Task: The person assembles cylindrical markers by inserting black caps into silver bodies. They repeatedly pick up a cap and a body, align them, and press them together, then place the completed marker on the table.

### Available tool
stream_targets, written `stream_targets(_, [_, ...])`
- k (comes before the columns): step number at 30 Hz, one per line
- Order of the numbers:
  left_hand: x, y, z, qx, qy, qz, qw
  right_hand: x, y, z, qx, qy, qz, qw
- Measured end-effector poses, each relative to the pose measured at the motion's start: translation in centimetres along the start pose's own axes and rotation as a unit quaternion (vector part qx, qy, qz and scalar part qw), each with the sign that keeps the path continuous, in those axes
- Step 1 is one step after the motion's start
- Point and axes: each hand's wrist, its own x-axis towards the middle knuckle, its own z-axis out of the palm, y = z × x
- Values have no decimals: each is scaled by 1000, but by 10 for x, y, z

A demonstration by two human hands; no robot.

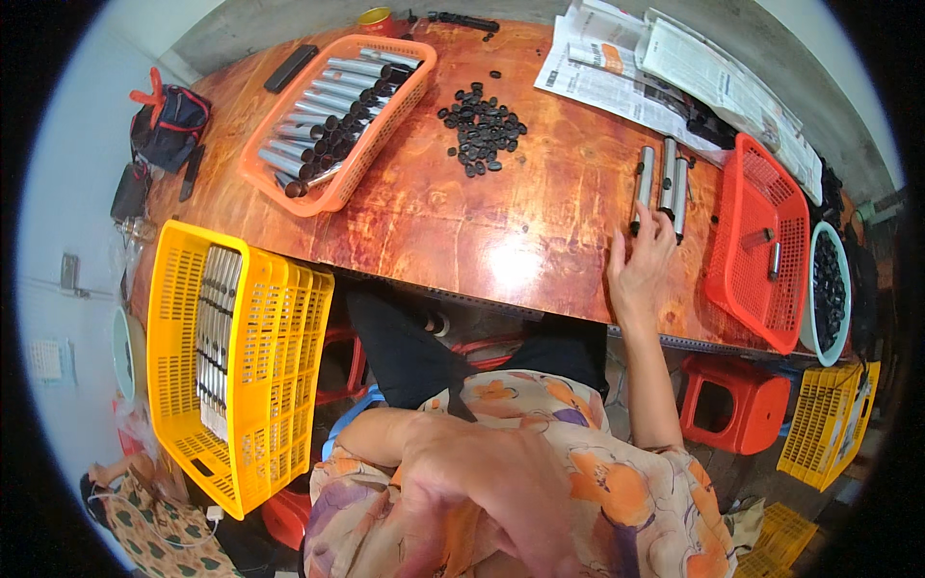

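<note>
My right hand point(643, 270) rests over the table at the right, fingers spread. Its fingertips reach the near ends of a few silver metal tubes point(645, 178) with black end pieces, lying side by side. Whether the fingertips press on a tube or just hover, I cannot tell. My left hand point(487, 486) is raised close in front of my chest, away from the table. Its back is toward me and its fingers are hidden beneath it. Small black oval pieces point(482, 130) lie in a loose pile at the middle of the table.
An orange basket point(385, 144) full of silver tubes stands at the left. Red basket point(725, 260) and a pale bowl point(836, 352) of black parts are at the right. Newspapers point(597, 91) lie behind. A yellow crate point(289, 356) with tubes stands left of me; a red stool point(756, 405) is below right.
</note>
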Motion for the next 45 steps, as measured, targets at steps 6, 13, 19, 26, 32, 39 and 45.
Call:
stream_targets(6, [-25,86,-39,649,416,-162,615,-12,6,-9,44,20,13,999])
stream_targets(13, [-123,260,-122,923,158,-350,5,-4,-2,-8,49,1,-29,998])
stream_targets(19, [-146,277,-141,896,185,-404,-21,-7,6,-5,75,21,-12,997])
stream_targets(26, [-121,277,-117,958,252,-134,-15,-8,12,1,114,41,-33,992])
stream_targets(32, [-64,209,-69,885,410,84,206,-7,7,-5,120,33,-19,992])
stream_targets(39, [-98,96,-118,515,650,63,555,-6,12,8,128,24,-38,991])
stream_targets(45, [-118,51,-148,698,526,76,480,17,-1,-1,139,11,-31,990])
